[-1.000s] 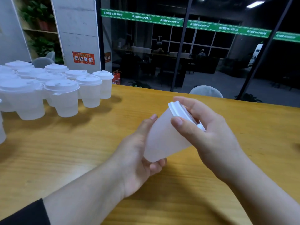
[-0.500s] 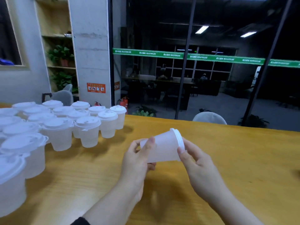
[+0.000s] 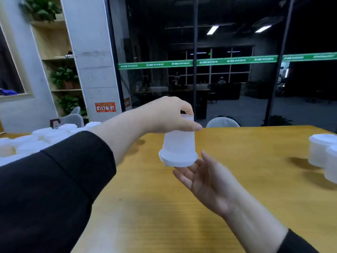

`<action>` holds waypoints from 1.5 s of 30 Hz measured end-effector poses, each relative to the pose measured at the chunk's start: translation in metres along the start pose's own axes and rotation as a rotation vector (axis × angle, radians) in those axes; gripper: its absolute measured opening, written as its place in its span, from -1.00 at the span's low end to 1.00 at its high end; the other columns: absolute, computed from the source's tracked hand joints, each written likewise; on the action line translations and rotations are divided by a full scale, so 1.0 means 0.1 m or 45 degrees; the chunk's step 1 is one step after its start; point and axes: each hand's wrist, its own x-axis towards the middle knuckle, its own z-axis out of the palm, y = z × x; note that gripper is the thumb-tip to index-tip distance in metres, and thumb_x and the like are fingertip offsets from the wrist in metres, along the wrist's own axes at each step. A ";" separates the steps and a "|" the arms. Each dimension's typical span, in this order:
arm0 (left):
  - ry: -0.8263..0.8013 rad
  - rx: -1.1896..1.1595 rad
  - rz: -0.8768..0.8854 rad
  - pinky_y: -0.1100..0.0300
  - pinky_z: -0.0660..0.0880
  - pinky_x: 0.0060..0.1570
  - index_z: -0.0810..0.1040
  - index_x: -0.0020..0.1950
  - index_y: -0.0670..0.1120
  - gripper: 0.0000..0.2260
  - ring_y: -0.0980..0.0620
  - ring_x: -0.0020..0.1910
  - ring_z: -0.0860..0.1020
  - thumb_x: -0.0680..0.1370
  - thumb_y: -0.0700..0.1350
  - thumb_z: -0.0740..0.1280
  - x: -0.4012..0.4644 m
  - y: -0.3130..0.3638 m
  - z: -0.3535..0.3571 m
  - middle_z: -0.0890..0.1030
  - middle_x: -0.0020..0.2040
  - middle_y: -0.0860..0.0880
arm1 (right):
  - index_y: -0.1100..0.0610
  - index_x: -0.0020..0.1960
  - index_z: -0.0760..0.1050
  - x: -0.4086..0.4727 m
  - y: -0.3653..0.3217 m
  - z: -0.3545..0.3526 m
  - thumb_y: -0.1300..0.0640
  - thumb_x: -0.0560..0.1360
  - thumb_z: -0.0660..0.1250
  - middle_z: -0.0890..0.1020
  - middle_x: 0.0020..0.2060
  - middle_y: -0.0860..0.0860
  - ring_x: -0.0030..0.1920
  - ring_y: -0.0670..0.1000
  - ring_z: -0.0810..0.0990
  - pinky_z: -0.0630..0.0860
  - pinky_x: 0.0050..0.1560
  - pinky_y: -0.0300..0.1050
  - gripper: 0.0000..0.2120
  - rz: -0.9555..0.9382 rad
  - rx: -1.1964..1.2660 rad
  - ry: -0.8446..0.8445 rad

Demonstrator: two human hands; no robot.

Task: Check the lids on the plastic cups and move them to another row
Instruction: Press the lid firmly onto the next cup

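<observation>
Translucent plastic cup (image 3: 178, 143) is now inverted, lid (image 3: 177, 161) downward; the left hand (image 3: 164, 114) grasps its base above the tabletop (image 3: 255, 179), the right hand (image 3: 209, 181) released beneath. Lid holds: seal check passed.

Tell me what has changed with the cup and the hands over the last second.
The cup has been turned from lying sideways to fully upside down, lid at the bottom. The left hand now grips its base from above; the right hand has let go of the lid rim and lies open beneath it, fingertips at the lid. The lid stays on, and the cup is still held above the table.
</observation>
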 end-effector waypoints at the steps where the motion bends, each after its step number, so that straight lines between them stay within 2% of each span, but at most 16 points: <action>1: -0.015 0.030 0.029 0.16 0.42 -0.24 0.61 0.08 0.16 -0.70 0.22 -0.11 0.52 0.52 0.33 0.39 -0.03 0.06 0.00 0.56 -0.10 0.20 | 0.29 0.49 0.36 -0.07 0.01 -0.03 -0.05 0.74 0.05 0.68 0.20 0.23 0.23 0.24 0.67 0.51 0.32 0.19 -0.50 0.006 0.003 0.011; 6: -0.048 0.037 0.093 0.17 0.40 -0.25 0.63 0.05 0.16 -0.70 0.23 -0.10 0.53 0.51 0.33 0.39 -0.15 0.24 0.09 0.57 -0.10 0.19 | 0.26 0.58 0.24 -0.34 0.04 -0.14 -0.04 0.74 0.07 0.68 0.21 0.22 0.20 0.25 0.68 0.53 0.27 0.20 -0.48 0.017 -0.005 0.023; 13: -0.030 0.056 0.113 0.18 0.37 -0.28 0.60 0.05 0.12 -0.71 0.23 -0.15 0.50 0.53 0.31 0.39 -0.28 0.51 0.09 0.54 -0.14 0.18 | 0.22 0.41 0.49 -0.54 0.00 -0.30 -0.05 0.73 0.11 0.68 0.21 0.21 0.22 0.25 0.67 0.59 0.18 0.19 -0.57 -0.006 -0.064 0.086; 15: 0.052 0.057 0.092 0.13 0.42 -0.24 0.57 0.06 0.15 -0.69 0.21 -0.11 0.50 0.51 0.33 0.38 -0.31 0.55 0.09 0.54 -0.11 0.18 | 0.14 0.34 0.56 -0.57 -0.03 -0.32 -0.15 0.69 0.18 0.64 0.21 0.21 0.21 0.24 0.65 0.65 0.08 0.17 -0.57 -0.006 -0.145 0.119; 18: 0.300 -0.066 0.075 0.07 0.51 -0.12 0.55 0.15 0.11 -0.63 0.09 -0.07 0.53 0.52 0.33 0.37 -0.36 0.58 0.24 0.58 -0.05 0.10 | 0.19 0.32 0.54 -0.59 -0.12 -0.39 -0.31 0.61 0.22 0.59 0.21 0.29 0.14 0.33 0.66 0.70 -0.04 0.19 -0.39 0.061 -0.170 0.131; 20: 0.448 -0.211 0.106 0.04 0.48 -0.04 0.53 0.23 0.07 -0.59 0.02 0.01 0.53 0.53 0.31 0.36 -0.40 0.60 0.45 0.59 0.03 0.06 | 0.23 0.36 0.48 -0.63 -0.22 -0.42 -0.32 0.60 0.22 0.62 0.19 0.38 0.11 0.43 0.67 0.68 -0.02 0.27 -0.35 0.093 -0.097 0.092; 23: 0.537 -0.427 0.107 0.10 0.39 0.02 0.50 0.33 0.07 -0.57 0.05 0.09 0.50 0.55 0.25 0.37 -0.43 0.63 0.86 0.56 0.14 0.09 | 0.22 0.38 0.44 -0.69 -0.44 -0.51 -0.24 0.67 0.17 0.63 0.14 0.42 0.08 0.46 0.67 0.68 -0.04 0.26 -0.44 -0.009 0.081 0.121; 25: 0.465 -0.635 0.048 0.17 0.41 0.04 0.49 0.38 0.13 -0.61 0.07 0.15 0.52 0.59 0.21 0.35 -0.41 0.71 1.15 0.57 0.20 0.13 | 0.19 0.38 0.46 -0.73 -0.59 -0.64 -0.19 0.70 0.14 0.63 0.17 0.38 0.06 0.41 0.69 0.70 -0.04 0.24 -0.49 -0.149 0.088 0.190; 27: 0.289 -0.963 0.007 0.26 0.44 0.20 0.49 0.43 0.18 -0.60 0.12 0.27 0.53 0.62 0.26 0.27 -0.39 0.91 1.44 0.58 0.27 0.19 | 0.17 0.44 0.40 -0.79 -0.74 -0.81 -0.14 0.70 0.17 0.62 0.21 0.30 0.05 0.37 0.70 0.68 0.00 0.29 -0.53 -0.306 0.025 0.291; 30: 0.086 -1.505 -0.140 0.06 0.39 0.45 0.53 0.37 0.31 -0.49 0.24 0.30 0.52 0.53 0.45 0.10 -0.30 1.31 1.84 0.57 0.29 0.27 | 0.06 0.60 0.19 -0.88 -0.93 -1.12 -0.08 0.66 0.29 0.54 0.33 0.18 0.16 0.34 0.64 0.65 -0.02 0.38 -0.41 -0.476 -0.168 0.477; 32: -0.021 -1.659 -0.179 0.09 0.30 0.41 0.53 0.32 0.37 -0.53 0.39 0.22 0.46 0.56 0.44 0.02 -0.18 1.60 2.04 0.55 0.26 0.32 | 0.04 0.62 0.16 -0.96 -1.04 -1.36 -0.11 0.63 0.33 0.51 0.37 0.10 0.27 0.29 0.59 0.63 0.03 0.40 -0.35 -0.561 -0.298 0.590; 34: -0.120 -1.702 -0.188 0.16 0.19 0.29 0.55 0.30 0.32 -0.53 0.51 0.08 0.40 0.62 0.41 -0.03 -0.05 1.88 2.18 0.55 0.16 0.38 | 0.02 0.59 0.22 -1.05 -1.17 -1.61 -0.13 0.62 0.33 0.55 0.33 0.03 0.32 0.20 0.56 0.62 0.10 0.37 -0.39 -0.651 -0.419 0.729; 36: -0.259 -1.743 -0.184 0.14 0.18 0.31 0.60 0.30 0.22 -0.45 0.44 0.19 0.44 0.62 0.41 -0.05 0.11 2.19 2.35 0.60 0.19 0.33 | 0.01 0.48 0.36 -1.20 -1.31 -1.87 -0.12 0.64 0.30 0.60 0.22 -0.04 0.29 0.10 0.57 0.59 0.19 0.31 -0.54 -0.731 -0.535 0.826; 39: -0.512 -1.892 -0.147 -0.03 0.16 0.51 0.59 0.38 0.22 -0.37 0.25 0.39 0.45 0.63 0.42 -0.14 0.32 2.65 2.60 0.62 0.30 0.28 | -0.07 0.18 0.51 -1.46 -1.54 -2.24 -0.08 0.68 0.26 0.62 0.10 -0.14 0.12 -0.09 0.61 0.56 0.28 0.18 -0.85 -0.805 -0.698 0.936; 43: -0.722 -2.036 -0.182 -0.08 0.30 0.46 0.61 0.36 0.22 -0.30 0.15 0.37 0.51 0.62 0.43 -0.22 0.54 3.18 2.85 0.66 0.27 0.22 | 0.05 0.49 0.39 -1.67 -1.86 -2.71 -0.13 0.62 0.33 0.59 0.27 -0.09 0.25 -0.05 0.58 0.53 0.33 0.18 -0.50 -0.843 -0.785 1.150; 45: -0.758 -2.047 -0.207 -0.07 0.35 0.41 0.59 0.37 0.20 -0.32 0.12 0.36 0.52 0.63 0.42 -0.20 0.65 3.40 2.95 0.67 0.26 0.21 | 0.08 0.51 0.37 -1.73 -2.02 -2.91 -0.13 0.60 0.37 0.59 0.27 -0.07 0.25 -0.03 0.58 0.54 0.33 0.17 -0.43 -0.848 -0.758 1.224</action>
